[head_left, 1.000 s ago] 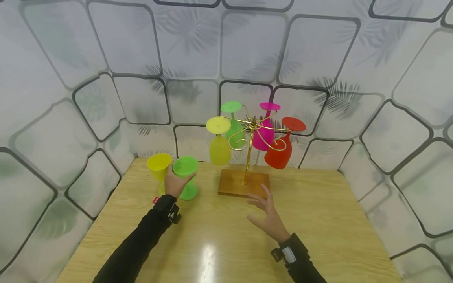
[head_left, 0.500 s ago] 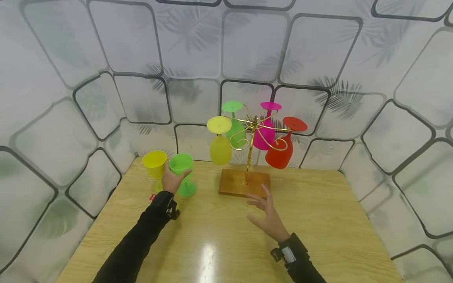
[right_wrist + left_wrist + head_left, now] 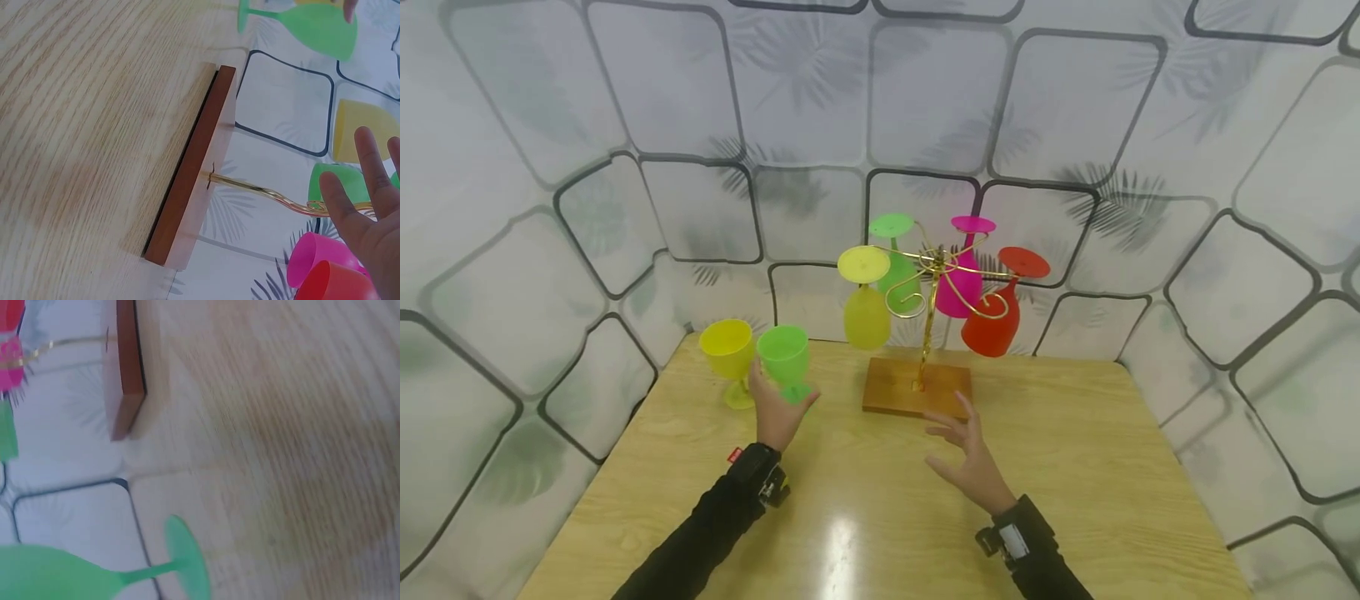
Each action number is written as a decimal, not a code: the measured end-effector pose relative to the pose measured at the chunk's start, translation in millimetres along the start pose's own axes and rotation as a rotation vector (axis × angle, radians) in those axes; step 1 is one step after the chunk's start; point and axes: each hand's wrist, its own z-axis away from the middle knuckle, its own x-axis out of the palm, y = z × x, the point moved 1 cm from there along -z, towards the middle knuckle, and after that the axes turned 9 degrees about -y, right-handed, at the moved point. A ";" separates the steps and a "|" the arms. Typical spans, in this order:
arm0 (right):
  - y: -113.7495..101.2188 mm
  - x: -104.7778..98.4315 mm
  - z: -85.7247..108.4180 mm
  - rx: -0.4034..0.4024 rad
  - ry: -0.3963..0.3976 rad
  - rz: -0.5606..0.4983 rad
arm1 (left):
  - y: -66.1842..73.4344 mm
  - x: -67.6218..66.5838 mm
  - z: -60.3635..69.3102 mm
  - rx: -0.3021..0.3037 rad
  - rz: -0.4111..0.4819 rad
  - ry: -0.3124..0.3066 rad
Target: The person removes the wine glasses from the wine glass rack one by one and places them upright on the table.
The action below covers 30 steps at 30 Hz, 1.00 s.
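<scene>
A green goblet [image 3: 784,354] stands upright on the table at the left, close beside an upright yellow goblet [image 3: 727,348]. Just in front of both, my left hand [image 3: 777,417] has its thumb spread and holds nothing; whether a fingertip touches the green goblet cannot be told. In the left wrist view the foot and stem of the green goblet [image 3: 187,562] show, without any fingers. My right hand [image 3: 972,468] hovers with spread, loosely bent fingers before the wooden base [image 3: 887,387] of a gold goblet rack [image 3: 928,325], holding nothing.
From the rack hang upside down a yellow goblet [image 3: 867,321], a green goblet [image 3: 898,279], a pink goblet [image 3: 958,292] and a red goblet [image 3: 992,329]. A patterned curtain [image 3: 940,100] encloses the wooden table [image 3: 1075,467] at the back and sides.
My left hand, earlier around the green goblet, has let go and drawn back toward me. Both upright goblets shifted slightly left and back beforehand. The right hand stays nearly still.
</scene>
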 end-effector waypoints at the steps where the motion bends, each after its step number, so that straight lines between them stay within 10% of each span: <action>1: -2.9 -0.6 0.1 0.009 0.000 0.000 | 4.6 1.2 4.2 0.026 -0.019 0.003; 12: 15.4 -1.8 3.4 -0.022 0.024 -0.002 | 50.1 28.0 38.9 0.115 -0.031 -0.251; 19: 7.6 -7.3 6.0 -0.017 0.015 0.034 | 67.5 50.3 48.9 0.067 0.061 -0.533; 30: -29.2 -66.2 3.1 -0.080 -0.022 0.305 | 86.0 60.4 60.1 0.273 0.167 -0.781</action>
